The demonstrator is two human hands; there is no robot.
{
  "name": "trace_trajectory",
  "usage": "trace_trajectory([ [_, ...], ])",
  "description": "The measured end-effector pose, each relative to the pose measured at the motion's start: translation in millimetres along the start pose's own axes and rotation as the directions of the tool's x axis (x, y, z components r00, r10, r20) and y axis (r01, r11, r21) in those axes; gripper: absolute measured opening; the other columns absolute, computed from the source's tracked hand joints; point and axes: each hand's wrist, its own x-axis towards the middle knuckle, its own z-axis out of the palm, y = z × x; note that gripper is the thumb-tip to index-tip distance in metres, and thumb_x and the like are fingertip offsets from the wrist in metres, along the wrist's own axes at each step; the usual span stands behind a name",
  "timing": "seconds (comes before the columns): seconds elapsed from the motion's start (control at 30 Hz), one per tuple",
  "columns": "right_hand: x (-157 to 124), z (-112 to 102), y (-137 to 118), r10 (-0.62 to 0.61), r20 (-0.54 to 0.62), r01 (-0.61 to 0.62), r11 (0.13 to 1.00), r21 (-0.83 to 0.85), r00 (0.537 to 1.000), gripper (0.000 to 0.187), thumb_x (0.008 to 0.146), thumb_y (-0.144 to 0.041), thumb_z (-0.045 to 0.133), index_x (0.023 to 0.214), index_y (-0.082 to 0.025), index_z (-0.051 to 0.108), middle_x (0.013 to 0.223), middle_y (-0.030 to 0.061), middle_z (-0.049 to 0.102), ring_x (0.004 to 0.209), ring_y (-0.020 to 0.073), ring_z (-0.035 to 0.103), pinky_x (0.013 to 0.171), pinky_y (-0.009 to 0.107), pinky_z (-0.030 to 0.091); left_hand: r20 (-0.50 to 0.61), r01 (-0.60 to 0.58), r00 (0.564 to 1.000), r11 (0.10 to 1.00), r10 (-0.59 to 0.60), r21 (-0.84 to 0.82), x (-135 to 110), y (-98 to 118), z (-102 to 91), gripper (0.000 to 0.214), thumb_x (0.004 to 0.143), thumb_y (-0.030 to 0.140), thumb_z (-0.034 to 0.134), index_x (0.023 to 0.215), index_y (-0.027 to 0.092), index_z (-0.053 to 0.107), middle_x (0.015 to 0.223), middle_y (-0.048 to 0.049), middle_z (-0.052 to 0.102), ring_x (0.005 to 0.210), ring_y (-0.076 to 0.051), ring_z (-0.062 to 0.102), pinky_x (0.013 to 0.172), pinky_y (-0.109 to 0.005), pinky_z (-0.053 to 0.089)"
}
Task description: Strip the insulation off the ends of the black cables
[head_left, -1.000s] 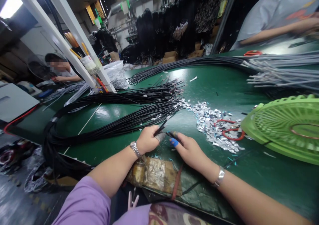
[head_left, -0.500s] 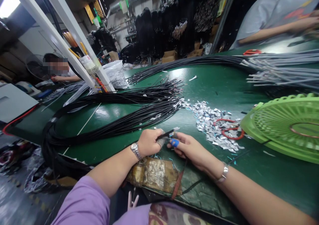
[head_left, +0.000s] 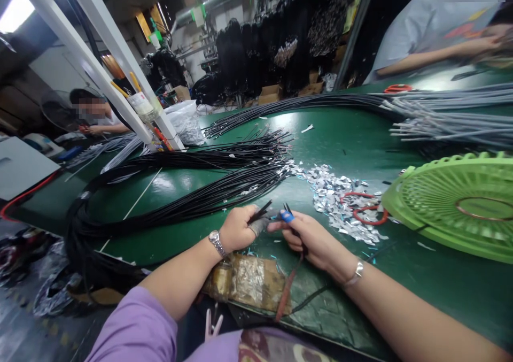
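My left hand point(head_left: 237, 229), with a watch on its wrist, pinches a black cable point(head_left: 261, 212) whose dark end splits into strands above the fingers. Close beside it, my right hand point(head_left: 310, 239) is closed, with blue tape point(head_left: 286, 216) on one digit. Thin dark tips point(head_left: 287, 208) poke out above that tape; whether they belong to a tool or to cable, I cannot tell. A reddish-brown strip point(head_left: 285, 297) slants below the right hand. Beyond my hands lie bundles of black cables point(head_left: 200, 204), their ends pointing right.
Silvery scraps point(head_left: 336, 201) are heaped right of the cables, with red-handled scissors point(head_left: 371, 222) among them. A green fan point(head_left: 452, 207) stands at the right. Grey cables point(head_left: 441, 124) lie farther back. A taped cardboard piece point(head_left: 250, 282) covers the near edge. Two people work across the table.
The silvery tip on the cable in my left hand no longer shows; dark strands do instead. My right hand has shifted slightly right, and dark tips now show above its blue tape.
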Motion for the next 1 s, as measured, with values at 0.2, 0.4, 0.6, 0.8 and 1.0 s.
trace_trajectory([
  [0.2,0,2,5,0.083,0.097,-0.083,0.997,0.003,0.992,0.047,0.058,-0.055,0.075,0.077,-0.019,0.052,0.053,-0.0056,0.053,0.038,0.003,0.022,0.035,0.019,0.012,0.079,-0.069,0.995,0.991,0.06,0.118,-3,-2,0.1,0.014,0.08,0.025,0.05,0.068,0.017,0.052,0.062,-0.0005,0.054,0.056,-0.012,0.048,0.056,-0.023,0.036],
  [0.4,0,6,11,-0.19,0.051,0.196,0.936,-0.293,0.98,0.039,0.064,-0.05,0.073,0.076,-0.02,0.053,0.048,-0.0082,0.045,0.041,0.0065,0.035,0.039,0.021,0.026,0.106,-0.07,0.992,0.995,0.063,0.064,-2,-1,2.2,0.011,0.077,0.022,0.051,0.068,0.017,0.049,0.062,-0.0008,0.056,0.056,-0.012,0.048,0.053,-0.022,0.034],
  [0.6,-4,7,7,-0.26,0.073,0.268,0.878,-0.396,0.963,0.038,0.066,-0.053,0.07,0.077,-0.02,0.054,0.057,-0.0053,0.05,0.045,0.0088,0.041,0.043,0.023,0.035,0.068,-0.079,0.995,0.997,0.078,-0.002,0,-1,0.3,0.016,0.08,0.025,0.05,0.067,0.017,0.046,0.061,0.0008,0.053,0.056,-0.011,0.046,0.054,-0.022,0.034],
  [0.8,-2,3,10,-0.304,0.077,0.306,0.843,-0.443,0.949,0.034,0.067,-0.05,0.068,0.081,-0.02,0.057,0.065,-0.0015,0.056,0.052,0.0118,0.046,0.047,0.025,0.04,0.05,-0.11,0.993,0.993,0.109,0.039,-1,-5,1.1,0.014,0.079,0.023,0.051,0.067,0.017,0.047,0.061,0.0009,0.052,0.056,-0.011,0.045,0.053,-0.022,0.033],
  [1.0,1,3,9,-0.29,-0.089,0.247,0.913,-0.325,0.953,0.035,0.067,-0.05,0.067,0.082,-0.02,0.057,0.056,-0.0037,0.051,0.048,0.0105,0.041,0.043,0.022,0.031,0.105,-0.071,0.992,0.997,0.066,0.044,-1,-4,0.8,0.015,0.08,0.023,0.051,0.066,0.017,0.049,0.06,0.0004,0.054,0.055,-0.011,0.049,0.053,-0.022,0.034],
])
